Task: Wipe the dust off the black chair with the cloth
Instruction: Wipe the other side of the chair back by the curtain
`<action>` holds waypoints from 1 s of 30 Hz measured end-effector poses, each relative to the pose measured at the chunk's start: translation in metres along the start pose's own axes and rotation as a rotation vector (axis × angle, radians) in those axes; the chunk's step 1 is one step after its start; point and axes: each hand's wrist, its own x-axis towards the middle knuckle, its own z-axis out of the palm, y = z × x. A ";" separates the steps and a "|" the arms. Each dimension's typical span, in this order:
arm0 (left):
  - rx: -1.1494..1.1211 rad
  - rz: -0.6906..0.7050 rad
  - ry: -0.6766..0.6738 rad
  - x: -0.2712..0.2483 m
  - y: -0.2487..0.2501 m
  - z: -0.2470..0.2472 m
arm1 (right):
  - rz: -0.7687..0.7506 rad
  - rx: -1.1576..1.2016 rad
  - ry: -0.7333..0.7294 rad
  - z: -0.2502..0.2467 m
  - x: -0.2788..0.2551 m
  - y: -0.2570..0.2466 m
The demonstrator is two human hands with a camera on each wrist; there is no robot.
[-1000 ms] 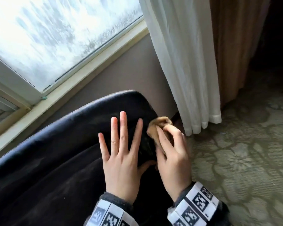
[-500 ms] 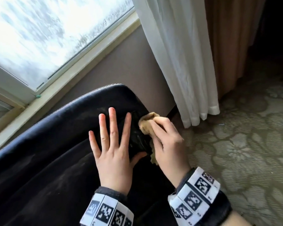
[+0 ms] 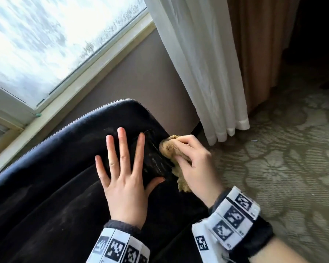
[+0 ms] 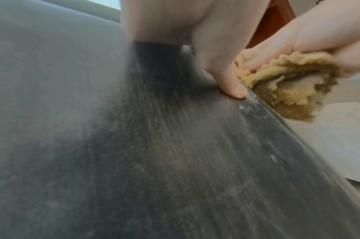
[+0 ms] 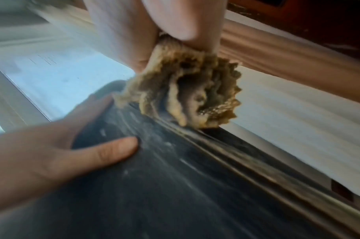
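The black chair stands by the window wall, its top corner close to the white curtain and the patterned carpet. The left hand lies flat on the dark upholstery with its fingers straight and spread, gripping nothing and apparently bracing the chair. The right hand is clenched around a bunched tan cloth, pressing it against the chair's right edge just beside the left thumb. In the right wrist view the cloth sits on the piped seam, where pale dust streaks run along the surface, and the left wrist view shows more grey film over the chair face, so the wiping looks far from finished. The cloth seems soft, light and nubbly; it will crumple freely, so it is best held as a wad in the palm with the fingers wrapped over it, leaving a loose fold to drag into the seam. The chair covering looks smooth and slightly slick, firm enough to take pressure, and heavy enough to stay put under a steadying palm.
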 end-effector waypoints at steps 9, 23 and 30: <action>0.018 -0.030 -0.048 0.002 0.000 -0.003 | 0.308 -0.217 -0.352 -0.023 -0.029 0.062; -0.027 -0.052 -0.092 -0.017 0.021 0.011 | -0.270 -0.309 0.214 0.023 -0.056 0.033; -0.033 -0.068 -0.092 -0.013 0.022 0.015 | -0.306 -0.407 0.024 -0.004 -0.091 0.078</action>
